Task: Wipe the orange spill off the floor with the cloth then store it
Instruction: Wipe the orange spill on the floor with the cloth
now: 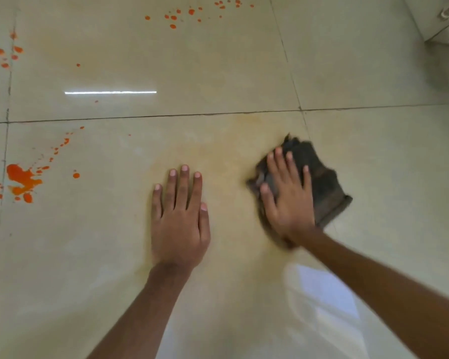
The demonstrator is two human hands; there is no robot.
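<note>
Cloth (pixel 322 177) down on the floor (pixel 386 156), dark grey-brown, bunched and frayed at its far edge with a hemmed corner sticking out to the right, and the right hand (pixel 288 203) is flat on top of it, fingers straight and spread, pressing rather than gripping. Left hand (pixel 179 224) is planted palm-down on bare tile near it, to its left, fingers straight, holding nothing, and it looks like a prop for balance. Between and around the two hands there's a pale yellowish film (pixel 218 151) on the glossy beige tile, so this patch reads as wiped but smeared, not clean. And plenty of the orange spill (pixel 22 178) left: a thick blot with splashes well off to the left, a cluster of spots (pixel 3 55) further up that side, a scatter of drops (pixel 189 12) at the far edge. Risks now, as I judge them: that slick polished tile, wet, could let the bracing palm slide; a flat press gives no real hold on the cloth, so it may roll up or slip out on a fast stroke; and a loaded cloth would spread the orange into a wider stain or push it into the dark grout line (pixel 153 115). The blot looks thick and opaque, paint-like, though I can't tell what it is
</note>
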